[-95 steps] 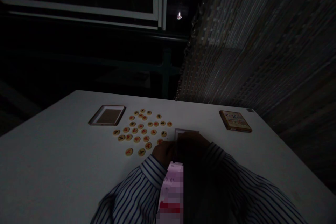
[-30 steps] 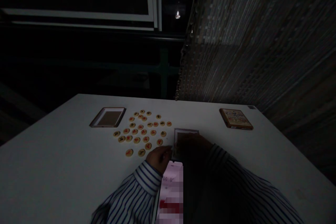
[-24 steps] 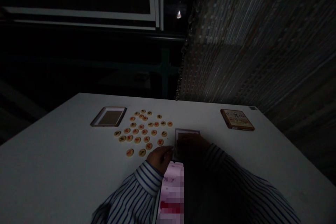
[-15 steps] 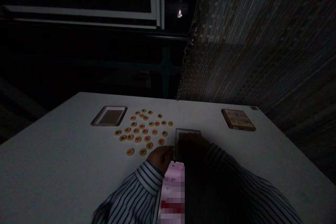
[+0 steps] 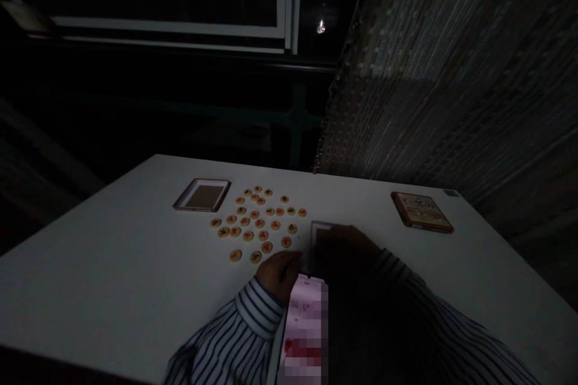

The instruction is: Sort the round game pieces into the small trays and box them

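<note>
The scene is very dim. My left hand (image 5: 277, 271) rests on the white table (image 5: 112, 277), fingers curled against the left edge of a flat dark board with a pale border (image 5: 321, 230). My right hand (image 5: 350, 246) lies in deep shadow on that board, and its fingers cannot be made out. Several round tan game pieces (image 5: 257, 222) with red or black marks lie spread just left of the board. Both sleeves are white with blue stripes.
An open shallow box tray (image 5: 202, 195) sits left of the pieces. A box lid with a printed picture (image 5: 421, 212) lies at the far right. A beaded curtain (image 5: 433, 72) hangs behind the table on the right; a dark window frame is behind on the left.
The view has shifted a little, so everything sits slightly to the right. My hands stay at the board, with the left hand drawn slightly nearer to me.
</note>
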Tool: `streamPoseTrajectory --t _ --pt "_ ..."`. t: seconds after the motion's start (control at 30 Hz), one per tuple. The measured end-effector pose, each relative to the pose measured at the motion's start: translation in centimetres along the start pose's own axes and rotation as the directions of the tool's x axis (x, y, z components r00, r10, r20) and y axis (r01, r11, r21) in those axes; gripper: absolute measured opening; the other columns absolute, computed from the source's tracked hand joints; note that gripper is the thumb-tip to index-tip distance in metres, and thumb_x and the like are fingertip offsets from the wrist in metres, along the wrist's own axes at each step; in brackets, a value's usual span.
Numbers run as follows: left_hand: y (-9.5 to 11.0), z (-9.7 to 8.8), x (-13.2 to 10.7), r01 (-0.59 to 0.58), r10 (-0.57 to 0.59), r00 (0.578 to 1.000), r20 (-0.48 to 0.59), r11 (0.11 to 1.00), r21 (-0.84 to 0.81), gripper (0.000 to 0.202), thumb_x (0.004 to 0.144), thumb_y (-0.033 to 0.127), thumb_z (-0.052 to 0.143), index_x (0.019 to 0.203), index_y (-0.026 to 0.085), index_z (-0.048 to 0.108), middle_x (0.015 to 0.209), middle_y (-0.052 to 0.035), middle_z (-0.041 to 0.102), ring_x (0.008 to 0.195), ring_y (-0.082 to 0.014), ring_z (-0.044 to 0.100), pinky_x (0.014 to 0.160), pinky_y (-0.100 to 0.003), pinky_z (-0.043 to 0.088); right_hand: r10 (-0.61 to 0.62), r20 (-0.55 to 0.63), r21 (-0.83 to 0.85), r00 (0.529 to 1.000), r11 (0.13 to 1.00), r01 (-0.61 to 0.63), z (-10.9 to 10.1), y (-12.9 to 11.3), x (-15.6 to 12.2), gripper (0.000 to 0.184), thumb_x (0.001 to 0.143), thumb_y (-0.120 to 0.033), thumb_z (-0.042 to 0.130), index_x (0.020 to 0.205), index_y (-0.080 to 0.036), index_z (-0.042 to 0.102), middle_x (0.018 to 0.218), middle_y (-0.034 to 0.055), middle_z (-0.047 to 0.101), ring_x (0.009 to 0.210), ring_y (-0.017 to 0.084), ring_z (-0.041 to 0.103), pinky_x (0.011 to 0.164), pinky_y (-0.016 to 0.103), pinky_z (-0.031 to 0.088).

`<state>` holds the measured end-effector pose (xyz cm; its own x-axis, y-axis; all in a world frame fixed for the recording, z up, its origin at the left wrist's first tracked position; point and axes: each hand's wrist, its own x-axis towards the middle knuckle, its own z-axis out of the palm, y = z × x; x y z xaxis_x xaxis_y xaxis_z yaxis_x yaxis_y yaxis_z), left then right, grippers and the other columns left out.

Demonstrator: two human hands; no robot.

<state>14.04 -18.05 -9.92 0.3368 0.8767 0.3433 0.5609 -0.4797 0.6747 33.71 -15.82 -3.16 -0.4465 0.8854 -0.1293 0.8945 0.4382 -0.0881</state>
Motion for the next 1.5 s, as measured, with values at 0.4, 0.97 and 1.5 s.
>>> streamPoseTrajectory --t 0.4,0.97,1.5 --pt "-5.9 -5.5 -2.3 0.074 0.109 0.959 -0.264 0.797 0.599 0.029 0.064 0.039 0.062 0.089 0.024 0.065 0.114 -0.0071 0.056 0.099 -0.0293 0.049 0.077 -0.043 0.042 -0.272 -0.069 -0.087 0.960 0.960 0.266 -0.4 -4.9 3.7 0.026 0.084 -0.028 0.037 0.099 -0.020 0.057 0.091 0.0069 0.060 0.082 0.018 0.054 0.070 0.031 0.036" --pt "-2.2 -5.3 -1.1 -0.079 0.188 0.944 -0.273 0.928 0.364 0.025 0.079 0.035 0.048 0.093 0.019 0.061 0.088 -0.0061 0.066 0.086 -0.0203 0.056 0.078 -0.036 0.041 -0.189 -0.312 0.446 0.931 0.836 0.320 0.1 -6.1 3.3 0.022 0.082 -0.027 0.041 0.087 -0.017 0.061 0.081 0.0045 0.065 0.072 0.012 0.059 0.065 0.024 0.045" --pt "4.2 -1.5 2.3 0.319 -0.383 0.923 0.023 0.732 -0.602 0.020 0.065 0.033 0.061 0.074 0.016 0.067 0.067 -0.0034 0.068 0.064 -0.0148 0.061 0.060 -0.024 0.048 -0.013 -0.363 0.696 0.932 0.661 0.281 0.2 -1.1 -0.4 0.021 0.076 -0.031 0.053 0.082 -0.013 0.062 0.078 0.0072 0.067 0.071 0.015 0.061 0.066 0.027 0.049"
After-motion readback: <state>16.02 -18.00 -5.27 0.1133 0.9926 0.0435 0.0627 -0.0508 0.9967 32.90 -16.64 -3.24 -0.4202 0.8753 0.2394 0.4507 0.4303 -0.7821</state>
